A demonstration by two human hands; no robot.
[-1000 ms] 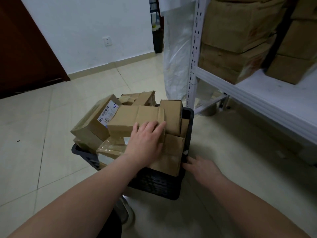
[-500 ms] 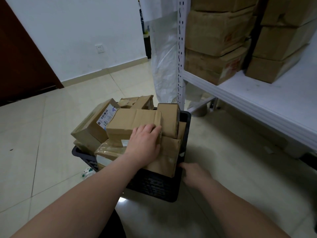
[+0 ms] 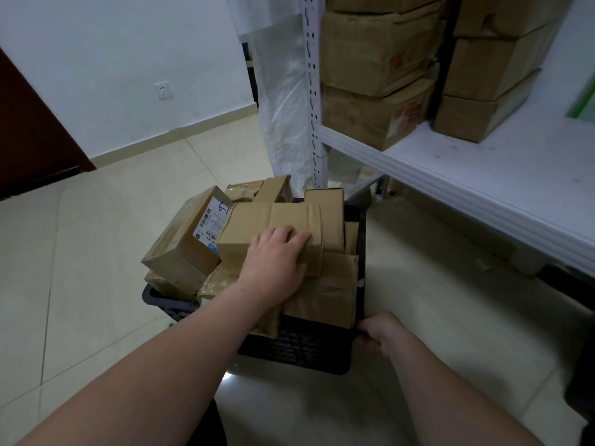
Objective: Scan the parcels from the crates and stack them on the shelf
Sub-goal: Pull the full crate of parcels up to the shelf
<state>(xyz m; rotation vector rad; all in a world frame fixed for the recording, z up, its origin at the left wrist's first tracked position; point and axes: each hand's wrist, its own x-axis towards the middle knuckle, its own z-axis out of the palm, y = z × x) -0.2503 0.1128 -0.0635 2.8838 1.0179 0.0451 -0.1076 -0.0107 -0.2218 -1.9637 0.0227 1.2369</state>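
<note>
— How far along are you with the parcels?
— Hardly begun, I'd say. The crate on the floor is heaped above its rim, and none of its small boxes has reached the shelf as far as I can see. Only big cartons stand there, towards the back, with bare board in front
— And your grips?
— My left grip lies on the top parcel, fingers laid fairly straight over its upper edge, pressing rather than clutching. My right grip is curled round the crate's near right corner
— Anything scanned?
— I can't tell. No scanner shows, and only the labelled parcel, tilted at the left of the heap, turns a barcode my way
— So what's left?
— Nearly all of it, by my guess: lift each one out, scan it, then stack it on the shelf that stands just to the right of the crate
</note>
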